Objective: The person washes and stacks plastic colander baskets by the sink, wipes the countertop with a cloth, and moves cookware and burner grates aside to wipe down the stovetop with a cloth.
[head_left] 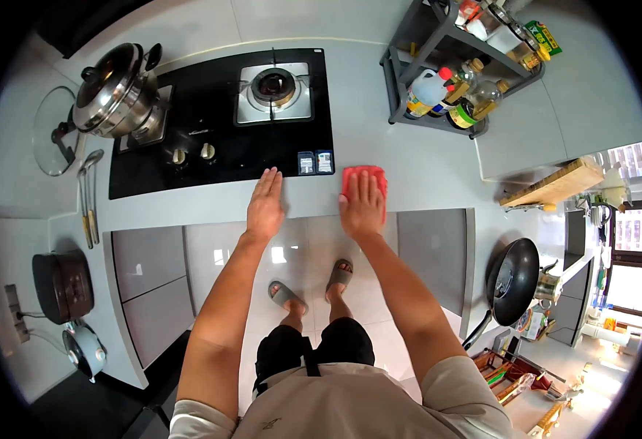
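Observation:
My left hand [265, 207] lies flat at the front edge of the black gas stove [226, 157], fingers stretched out and holding nothing. Its fingertips touch the stove's rim, and the palm rests on the grey counter [310, 197]. Under my right hand [363, 208] is a red cloth [352, 175], spread on the counter just right of the stove. The fingers of that hand lie straight and flat on top of the cloth, which shows around them. Part of the cloth is hidden beneath the palm.
A steel pot [112, 91] stands on the left burner, beside a glass lid [52, 132] and two long-handled utensils [91, 190]. The right burner [273, 86] is bare. Bottles [427, 91] fill a dark rack [394, 80] at back right. A black wok [515, 282] sits at right.

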`<state>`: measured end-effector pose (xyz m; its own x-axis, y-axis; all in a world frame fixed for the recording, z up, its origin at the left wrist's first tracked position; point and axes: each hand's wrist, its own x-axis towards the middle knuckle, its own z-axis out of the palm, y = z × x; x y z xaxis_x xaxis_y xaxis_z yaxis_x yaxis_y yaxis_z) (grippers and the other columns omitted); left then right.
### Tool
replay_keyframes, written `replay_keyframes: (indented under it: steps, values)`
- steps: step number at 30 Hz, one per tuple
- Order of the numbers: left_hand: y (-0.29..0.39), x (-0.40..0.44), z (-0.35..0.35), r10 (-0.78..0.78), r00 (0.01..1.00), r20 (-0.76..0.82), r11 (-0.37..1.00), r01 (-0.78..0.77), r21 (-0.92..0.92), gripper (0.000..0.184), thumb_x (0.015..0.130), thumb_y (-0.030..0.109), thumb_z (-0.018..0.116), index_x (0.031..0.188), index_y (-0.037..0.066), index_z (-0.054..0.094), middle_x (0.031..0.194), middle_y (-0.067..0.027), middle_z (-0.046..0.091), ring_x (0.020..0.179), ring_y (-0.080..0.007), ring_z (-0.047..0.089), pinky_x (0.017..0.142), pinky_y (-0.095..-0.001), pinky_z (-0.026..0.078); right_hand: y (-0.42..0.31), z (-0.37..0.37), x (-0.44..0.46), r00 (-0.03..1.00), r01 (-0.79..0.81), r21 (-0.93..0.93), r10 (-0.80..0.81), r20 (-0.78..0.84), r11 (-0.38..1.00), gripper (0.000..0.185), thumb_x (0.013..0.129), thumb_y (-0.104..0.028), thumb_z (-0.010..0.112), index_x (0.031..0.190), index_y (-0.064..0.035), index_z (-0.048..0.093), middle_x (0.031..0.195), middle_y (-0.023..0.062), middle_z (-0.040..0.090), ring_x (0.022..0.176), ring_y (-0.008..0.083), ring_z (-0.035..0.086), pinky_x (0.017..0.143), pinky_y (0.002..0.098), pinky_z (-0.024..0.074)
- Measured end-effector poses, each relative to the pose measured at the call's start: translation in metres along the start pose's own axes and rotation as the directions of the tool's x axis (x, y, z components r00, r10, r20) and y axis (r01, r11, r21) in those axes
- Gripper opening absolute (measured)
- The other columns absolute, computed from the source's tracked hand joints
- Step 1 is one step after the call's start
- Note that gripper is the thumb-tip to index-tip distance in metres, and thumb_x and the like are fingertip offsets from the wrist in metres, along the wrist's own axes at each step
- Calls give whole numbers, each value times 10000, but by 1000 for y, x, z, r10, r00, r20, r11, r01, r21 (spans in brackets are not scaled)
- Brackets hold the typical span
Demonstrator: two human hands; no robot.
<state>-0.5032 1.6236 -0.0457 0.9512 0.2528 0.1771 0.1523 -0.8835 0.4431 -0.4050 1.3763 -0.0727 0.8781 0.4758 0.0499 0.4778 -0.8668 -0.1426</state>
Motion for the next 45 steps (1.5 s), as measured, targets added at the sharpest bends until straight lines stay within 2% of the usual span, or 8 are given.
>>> replay_keyframes:
  steps: [8, 11, 16, 23, 28, 33, 39, 45]
  values:
    - [43, 26, 23, 54, 996, 75, 998, -53, -19, 631, 863, -116, 543, 1488, -27, 546, 1596, -183, 505, 1519, -331, 434, 1269, -404, 355, 10, -11, -13, 982, 191, 73, -191, -4, 979, 625, 1065, -385, 520, 1626, -129, 416, 1703, 91, 378, 1589, 308, 299, 1273, 479, 268]
    - [56, 38, 32, 71, 993, 91, 997, -68, -32, 640, 857, -114, 548, 1491, -31, 538, 1599, -186, 499, 1525, -332, 423, 1279, -411, 338, 42, -16, 8, 996, 87, -32, -87, 10, 996, 588, 1063, -362, 532, 1603, -139, 459, 1690, 79, 403, 1566, 303, 343, 1254, 479, 299]
    - [67, 46, 52, 77, 988, 133, 996, -72, -46, 646, 849, -111, 549, 1490, -36, 535, 1615, -179, 481, 1540, -327, 399, 1292, -416, 311, 49, -16, -20, 944, 30, -30, -38, -329, 999, 471, 897, -85, 627, 1363, -16, 607, 1349, 151, 584, 1228, 364, 578, 972, 457, 550]
    - [66, 46, 56, 56, 992, 111, 997, -49, -63, 628, 853, -97, 542, 1479, -39, 549, 1599, -176, 506, 1523, -330, 431, 1284, -423, 327, 51, -32, -14, 987, 29, 151, -4, -164, 988, 487, 867, -16, 641, 1354, -17, 634, 1370, 149, 606, 1287, 365, 563, 1018, 444, 545]
    - [68, 45, 55, 76, 993, 86, 997, -74, -33, 611, 858, -89, 554, 1466, -25, 569, 1595, -179, 507, 1509, -342, 443, 1269, -415, 350, 55, 7, 63, 954, 130, 138, -86, -288, 982, 533, 917, -59, 609, 1449, -41, 599, 1486, 153, 587, 1430, 388, 480, 1171, 465, 439]
    - [64, 45, 58, 80, 996, 48, 995, -77, -71, 612, 854, -93, 552, 1462, -31, 567, 1591, -182, 508, 1507, -352, 442, 1276, -418, 345, 44, -1, 109, 953, 210, 226, -148, -263, 951, 468, 913, -53, 602, 1378, -88, 645, 1413, 89, 614, 1373, 356, 513, 1115, 492, 453]
    - [68, 43, 53, 74, 990, 119, 997, -70, -40, 592, 888, -54, 550, 1480, -31, 546, 1608, -163, 497, 1523, -329, 428, 1281, -419, 334, 45, -4, 36, 897, 441, 283, -427, -115, 851, 447, 883, -57, 635, 1325, -109, 668, 1396, 62, 606, 1358, 327, 516, 1080, 512, 461]
    - [63, 44, 46, 83, 984, 155, 996, -76, -49, 592, 886, -47, 563, 1478, -16, 555, 1606, -162, 501, 1516, -323, 441, 1273, -415, 346, 43, -13, 15, 963, 267, 292, -247, -103, 918, 461, 968, -151, 632, 1429, -158, 629, 1535, 59, 545, 1465, 318, 446, 1157, 539, 404]
